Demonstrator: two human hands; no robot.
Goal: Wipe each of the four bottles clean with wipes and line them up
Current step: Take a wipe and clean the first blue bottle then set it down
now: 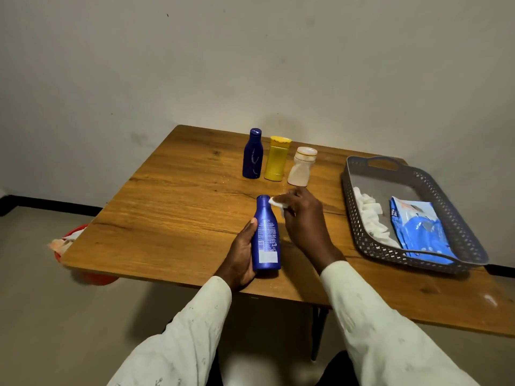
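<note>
Blue bottle [266, 234] gripped in my left hand [242, 253], held above the wooden table [178, 207] near its front edge. My right hand [302, 215] pinches a white wipe [276, 203] against its cap. Three other bottles [276, 158] stand behind in a row; grey basket [362, 218] right.

The table [178, 190] was honey-brown wood with darker grain streaks. On it stood a dark blue bottle [253, 154] marked with pale smears, a yellow bottle [276, 158] with a yellow cap, and a cream bottle [301, 166] with an off-white lid. The held bottle [266, 235] was bright blue with fine white print and a white label patch. The wipe [277, 203] was white. The basket [412, 215] was grey with a perforated lattice wall, holding white wipes [370, 215] and a blue-and-white pack [418, 227]. The sleeves [390, 330] were cream with tiny dark motifs. A red bin [83, 246] showed below
</note>
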